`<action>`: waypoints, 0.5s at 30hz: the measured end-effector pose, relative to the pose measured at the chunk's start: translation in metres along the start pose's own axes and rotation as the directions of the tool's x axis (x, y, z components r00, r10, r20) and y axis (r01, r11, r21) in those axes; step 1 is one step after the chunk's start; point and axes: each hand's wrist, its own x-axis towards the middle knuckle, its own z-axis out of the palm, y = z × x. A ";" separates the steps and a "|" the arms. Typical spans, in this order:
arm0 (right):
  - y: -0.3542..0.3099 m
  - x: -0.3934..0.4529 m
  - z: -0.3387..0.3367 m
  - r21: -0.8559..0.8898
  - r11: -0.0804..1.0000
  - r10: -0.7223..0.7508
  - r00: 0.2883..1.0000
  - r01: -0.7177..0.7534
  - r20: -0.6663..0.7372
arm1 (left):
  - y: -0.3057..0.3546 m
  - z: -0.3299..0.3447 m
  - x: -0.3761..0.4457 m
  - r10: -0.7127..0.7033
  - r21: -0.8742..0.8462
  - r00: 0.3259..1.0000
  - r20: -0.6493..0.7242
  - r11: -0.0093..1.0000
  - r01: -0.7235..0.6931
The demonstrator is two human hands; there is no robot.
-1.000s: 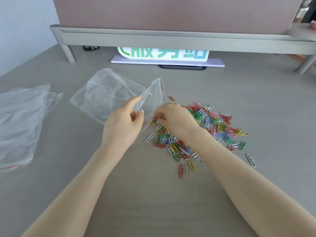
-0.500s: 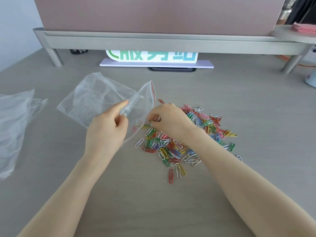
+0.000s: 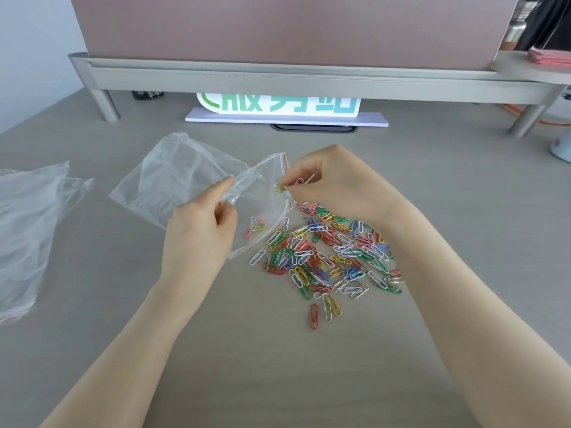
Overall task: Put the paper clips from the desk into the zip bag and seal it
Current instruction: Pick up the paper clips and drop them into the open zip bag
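Nearest you, a lone red paper clip point(image 3: 314, 316) lies on the grey desk point(image 3: 278, 372), just below the heap. The heap of coloured paper clips point(image 3: 327, 254) spreads between your forearms, partly under your right wrist. Your left hand point(image 3: 200, 230) pinches the upper lip of the clear zip bag point(image 3: 185, 177) between thumb and fingers, holding its mouth open towards the heap; the red zip strip point(image 3: 286, 160) shows at the far corner of the mouth. A few clips point(image 3: 256, 225) already lie inside the bag, just within the opening. Your right hand point(image 3: 333, 180) is raised at the bag's mouth, its fingertips point(image 3: 296, 189) pinching a small bunch of clips point(image 3: 281, 188). To the far left a second clear plastic bag point(image 3: 27, 217) lies crumpled. Beyond, a white sign with green characters point(image 3: 278, 103) stands under a grey shelf rail point(image 3: 278, 78) with a pink panel point(image 3: 278, 26) behind.
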 end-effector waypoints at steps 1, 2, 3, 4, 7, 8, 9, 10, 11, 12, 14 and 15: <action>-0.002 0.002 0.005 0.021 1.000 -0.008 1.000 0.008 -0.028 | 0.001 0.000 0.000 0.008 -0.002 1.000 0.001 1.000 -0.008; -0.003 0.004 0.012 0.037 0.999 -0.014 0.999 0.016 -0.049 | 0.003 0.000 -0.001 0.016 -0.004 1.000 0.001 1.000 -0.016; -0.005 0.007 0.021 0.038 0.999 -0.022 0.998 0.024 -0.058 | 0.004 0.000 -0.001 0.022 -0.004 1.000 0.001 1.000 -0.022; -0.005 0.010 0.030 0.021 0.999 -0.027 0.998 0.028 -0.057 | 0.005 0.000 -0.001 0.028 -0.004 1.000 -0.001 1.000 -0.028; -0.009 0.018 0.059 -0.069 0.996 -0.063 0.998 0.061 -0.027 | 0.006 -0.002 -0.001 0.035 -0.010 0.999 -0.009 0.999 -0.035; -0.010 0.020 0.066 -0.091 0.993 -0.083 0.996 0.080 -0.023 | 0.006 -0.003 -0.001 0.035 -0.016 0.999 -0.012 0.999 -0.035; -0.010 0.021 0.072 -0.109 0.989 -0.098 0.995 0.096 -0.014 | 0.006 -0.003 0.000 0.032 -0.020 0.999 -0.015 0.999 -0.032; -0.010 0.023 0.077 -0.126 0.986 -0.107 0.994 0.106 -0.005 | 0.005 -0.004 0.001 0.025 -0.022 1.000 -0.018 0.999 -0.025; -0.011 0.024 0.081 -0.145 0.983 -0.113 0.994 0.113 0.004 | 0.004 -0.004 0.002 0.014 -0.025 1.000 -0.022 1.000 -0.015; -0.011 0.025 0.086 -0.163 0.979 -0.117 0.993 0.118 0.016 | 0.003 -0.004 0.003 0.002 -0.026 1.000 -0.027 1.000 -0.002; -0.009 0.028 0.093 -0.193 0.974 -0.117 0.992 0.123 0.040 | 0.000 -0.006 0.005 -0.022 -0.032 0.999 -0.033 0.999 0.021; -0.007 0.028 0.095 -0.205 0.971 -0.113 0.993 0.119 0.044 | -0.001 -0.007 0.006 -0.032 -0.035 0.999 -0.036 0.999 0.031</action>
